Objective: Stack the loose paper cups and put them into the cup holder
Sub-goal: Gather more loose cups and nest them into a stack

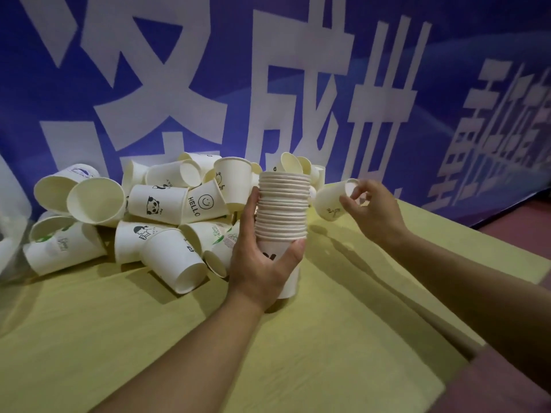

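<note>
My left hand (262, 257) grips a tall stack of nested white paper cups (282, 204), held upright near the middle of the view. To its right, my right hand (372, 210) pinches a single white paper cup (331, 202) by its base, tilted on its side a short way from the stack's top. A heap of loose paper cups (155, 213), some printed with a panda or "HELLO", lies behind and left of the stack. No cup holder is in view.
The cups lie on a table with a yellow-green cloth (149, 338), whose right edge runs diagonally at the right. A blue banner with large white characters (298, 84) stands right behind the heap. Reddish floor (507, 383) shows at the lower right.
</note>
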`<act>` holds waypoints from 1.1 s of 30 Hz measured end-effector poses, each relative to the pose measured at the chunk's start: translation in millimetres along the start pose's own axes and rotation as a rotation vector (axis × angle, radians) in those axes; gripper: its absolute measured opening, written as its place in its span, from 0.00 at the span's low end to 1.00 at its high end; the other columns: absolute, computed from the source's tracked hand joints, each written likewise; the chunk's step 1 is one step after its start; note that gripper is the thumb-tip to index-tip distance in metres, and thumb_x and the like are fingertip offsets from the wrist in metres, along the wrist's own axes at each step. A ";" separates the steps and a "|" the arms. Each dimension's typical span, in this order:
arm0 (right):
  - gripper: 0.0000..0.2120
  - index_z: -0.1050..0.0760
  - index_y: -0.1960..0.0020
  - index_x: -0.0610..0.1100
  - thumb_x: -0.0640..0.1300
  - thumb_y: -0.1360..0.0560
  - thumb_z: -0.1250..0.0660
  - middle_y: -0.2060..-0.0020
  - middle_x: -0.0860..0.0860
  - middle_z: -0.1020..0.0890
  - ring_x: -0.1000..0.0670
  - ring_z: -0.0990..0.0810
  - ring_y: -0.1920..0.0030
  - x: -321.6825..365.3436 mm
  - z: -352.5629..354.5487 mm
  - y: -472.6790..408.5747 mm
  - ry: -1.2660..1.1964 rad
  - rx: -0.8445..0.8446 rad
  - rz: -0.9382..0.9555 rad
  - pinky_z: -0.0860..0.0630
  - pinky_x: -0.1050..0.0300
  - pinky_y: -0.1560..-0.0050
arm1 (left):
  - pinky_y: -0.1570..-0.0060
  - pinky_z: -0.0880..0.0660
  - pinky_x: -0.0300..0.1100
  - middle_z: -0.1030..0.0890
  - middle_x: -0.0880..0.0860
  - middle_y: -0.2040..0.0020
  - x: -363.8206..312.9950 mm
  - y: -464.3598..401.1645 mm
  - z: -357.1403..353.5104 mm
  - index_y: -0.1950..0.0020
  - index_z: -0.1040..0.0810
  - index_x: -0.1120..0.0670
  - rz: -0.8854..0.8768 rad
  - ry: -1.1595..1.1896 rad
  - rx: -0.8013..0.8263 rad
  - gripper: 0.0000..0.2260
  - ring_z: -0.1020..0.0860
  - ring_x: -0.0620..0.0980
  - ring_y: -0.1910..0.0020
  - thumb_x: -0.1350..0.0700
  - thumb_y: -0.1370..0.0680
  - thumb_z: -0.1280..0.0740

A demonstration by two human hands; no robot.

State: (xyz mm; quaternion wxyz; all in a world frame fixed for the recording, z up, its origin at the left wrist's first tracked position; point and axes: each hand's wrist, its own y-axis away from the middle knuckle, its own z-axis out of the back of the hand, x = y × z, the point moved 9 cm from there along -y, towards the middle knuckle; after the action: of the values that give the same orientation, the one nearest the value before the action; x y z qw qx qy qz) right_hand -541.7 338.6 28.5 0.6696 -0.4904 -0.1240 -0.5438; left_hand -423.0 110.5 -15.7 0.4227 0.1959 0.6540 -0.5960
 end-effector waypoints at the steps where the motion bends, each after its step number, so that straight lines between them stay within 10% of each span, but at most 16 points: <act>1: 0.09 0.27 0.49 0.44 0.45 0.23 0.29 0.42 0.51 0.23 0.49 0.23 0.45 2.0 9.7 20.0 -0.043 0.039 -0.026 0.23 0.62 0.53 | 0.41 0.24 0.37 0.31 0.29 0.33 -3.5 2.4 2.2 0.25 0.48 0.27 -0.014 -0.003 -0.019 0.42 0.26 0.35 0.36 0.39 0.33 0.28; 7: 0.23 0.35 0.37 0.46 0.46 0.25 0.27 0.41 0.51 0.26 0.48 0.21 0.44 7.8 49.3 121.3 -0.105 0.258 -0.121 0.17 0.50 0.49 | 0.42 0.23 0.37 0.30 0.27 0.36 -29.3 17.1 8.8 0.21 0.47 0.38 -0.041 -0.034 -0.100 0.42 0.25 0.35 0.39 0.44 0.29 0.27; 12: 0.29 0.37 0.32 0.53 0.45 0.26 0.26 0.40 0.52 0.28 0.49 0.20 0.44 23.6 50.6 158.3 -0.030 0.455 -0.076 0.18 0.57 0.53 | 0.47 0.23 0.33 0.27 0.47 0.31 -60.4 39.9 29.3 0.19 0.46 0.48 -0.060 -0.028 -0.107 0.43 0.23 0.37 0.40 0.50 0.28 0.25; 19: 0.50 0.55 0.22 0.66 0.49 0.29 0.23 0.29 0.53 0.36 0.45 0.28 0.35 68.2 -8.6 188.3 0.419 1.096 0.122 0.25 0.47 0.35 | 0.49 0.24 0.30 0.26 0.43 0.33 -96.8 87.2 89.0 0.22 0.47 0.40 -0.036 -0.027 0.072 0.43 0.23 0.38 0.39 0.44 0.31 0.28; 26: 0.39 0.44 0.25 0.61 0.50 0.27 0.25 0.31 0.46 0.28 0.49 0.23 0.44 141.3 -43.3 161.8 0.326 0.878 0.260 0.21 0.60 0.52 | 0.43 0.24 0.34 0.27 0.46 0.30 -113.1 106.7 155.2 0.19 0.48 0.46 -0.034 -0.117 0.057 0.46 0.24 0.42 0.35 0.44 0.32 0.27; 29: 0.38 0.43 0.25 0.60 0.50 0.28 0.25 0.33 0.49 0.28 0.50 0.23 0.45 194.6 -28.6 148.9 -0.014 0.567 0.339 0.21 0.65 0.63 | 0.42 0.26 0.32 0.29 0.42 0.28 -116.4 113.2 179.3 0.19 0.47 0.45 -0.036 -0.186 0.062 0.46 0.26 0.40 0.33 0.44 0.32 0.27; 33: 0.35 0.44 0.26 0.57 0.51 0.25 0.28 0.39 0.53 0.28 0.52 0.21 0.45 259.1 -15.2 151.1 -0.614 0.389 0.318 0.17 0.57 0.54 | 0.45 0.26 0.29 0.31 0.30 0.32 -121.4 124.5 196.9 0.22 0.46 0.34 -0.013 -0.251 0.117 0.44 0.26 0.36 0.35 0.43 0.33 0.26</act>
State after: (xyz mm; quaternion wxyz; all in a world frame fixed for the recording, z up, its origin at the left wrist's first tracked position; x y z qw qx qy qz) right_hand -320.9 158.5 123.5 0.7576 -0.5074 -0.3416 -0.2278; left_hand -196.8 -19.0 16.7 0.4855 0.1399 0.5612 -0.6556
